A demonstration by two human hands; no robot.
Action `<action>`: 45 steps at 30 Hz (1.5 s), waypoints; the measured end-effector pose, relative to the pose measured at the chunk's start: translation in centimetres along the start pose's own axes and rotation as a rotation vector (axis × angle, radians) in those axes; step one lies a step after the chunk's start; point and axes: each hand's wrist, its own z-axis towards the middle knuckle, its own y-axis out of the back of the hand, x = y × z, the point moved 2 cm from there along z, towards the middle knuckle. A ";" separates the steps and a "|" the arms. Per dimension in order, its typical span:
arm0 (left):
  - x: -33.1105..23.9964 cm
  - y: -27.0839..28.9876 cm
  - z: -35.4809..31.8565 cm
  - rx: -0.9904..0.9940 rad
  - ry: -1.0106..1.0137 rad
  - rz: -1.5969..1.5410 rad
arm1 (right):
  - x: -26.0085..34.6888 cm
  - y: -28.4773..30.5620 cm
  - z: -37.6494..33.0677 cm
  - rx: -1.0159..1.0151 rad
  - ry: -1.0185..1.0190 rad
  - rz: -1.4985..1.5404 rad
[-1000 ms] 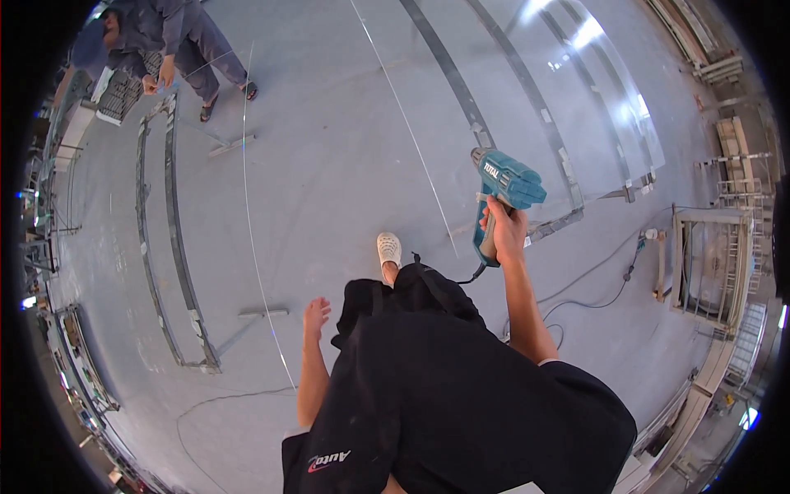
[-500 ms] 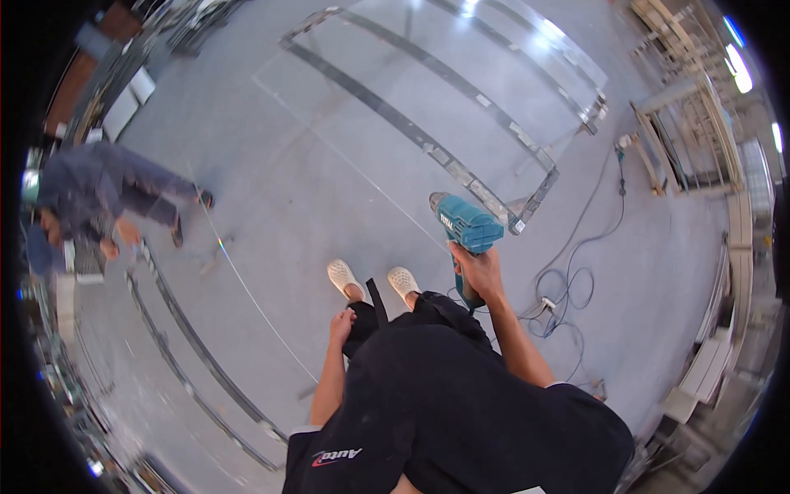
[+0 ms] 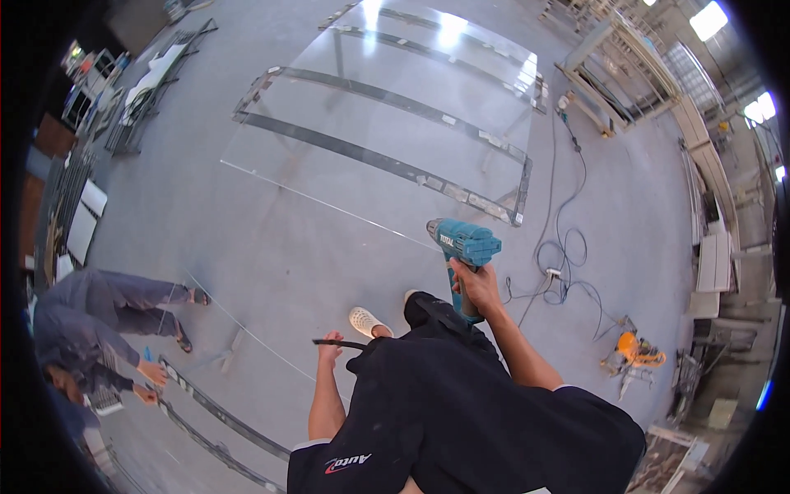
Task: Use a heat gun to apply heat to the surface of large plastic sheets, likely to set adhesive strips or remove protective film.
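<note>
My right hand (image 3: 477, 284) grips the handle of a teal heat gun (image 3: 469, 240), held out in front of my body with its grey nozzle towards the upper left. My left hand (image 3: 329, 350) is low at my left side, fingers curled. A black strap (image 3: 352, 343) from my dark clothing crosses that hand; whether the fingers pinch it is unclear. Ahead of me a large clear sheet (image 3: 329, 216) spans long black bars (image 3: 346, 152) above the floor. Another clear sheet's edge (image 3: 255, 327) runs past my left side.
At the left a co-worker (image 3: 90, 317) bends over, both hands by black bars (image 3: 222, 412). Looped cable (image 3: 568, 247) lies on the floor to my right, near an orange power tool (image 3: 634, 350). A pale frame rack (image 3: 621, 74) stands farther off. My light shoe (image 3: 366, 321) shows below.
My view has shifted, and my feet have moved. The black strap has swung left across my left hand. The heat gun stays in my right hand. The co-worker's hands are near the bar ends.
</note>
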 end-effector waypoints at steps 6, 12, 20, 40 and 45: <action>-6.6 4.8 3.2 0.060 0.026 0.092 | -0.9 -1.7 0.1 -0.203 -0.026 0.101; -10.8 5.7 8.0 0.181 -0.109 0.224 | -0.6 -1.2 3.2 -0.364 -0.061 0.206; -17.9 10.3 14.3 -0.006 -0.250 0.513 | 0.5 0.3 4.1 -0.620 -0.042 0.195; -40.6 4.9 20.5 0.531 0.022 0.967 | 4.9 -16.8 0.2 -1.080 -0.180 0.408; -40.9 16.7 30.2 0.728 0.221 0.850 | 6.4 -22.9 2.3 -0.948 -0.205 0.624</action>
